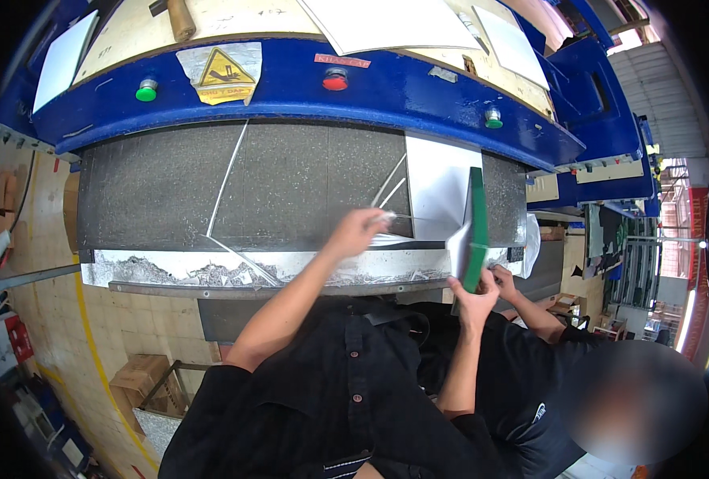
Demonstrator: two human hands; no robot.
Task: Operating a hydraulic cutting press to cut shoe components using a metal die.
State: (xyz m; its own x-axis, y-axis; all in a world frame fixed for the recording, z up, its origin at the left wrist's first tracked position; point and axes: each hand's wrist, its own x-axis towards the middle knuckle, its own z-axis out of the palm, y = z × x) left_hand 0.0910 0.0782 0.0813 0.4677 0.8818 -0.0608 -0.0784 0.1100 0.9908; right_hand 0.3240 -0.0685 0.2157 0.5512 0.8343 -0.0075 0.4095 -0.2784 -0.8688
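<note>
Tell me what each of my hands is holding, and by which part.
Your right hand holds a green board by its lower end. Your left hand pinches something thin and whitish, too blurred to tell which part.

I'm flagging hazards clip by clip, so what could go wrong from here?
1. A co-worker's hand is close beside the right hand, whose fingers grip the green panel; the two might bump.
2. The left hand, blurred, seems to pinch a thin pale piece near the white sheet, which it could scuff.
3. Loose strips on the dark surface might snag.
</note>
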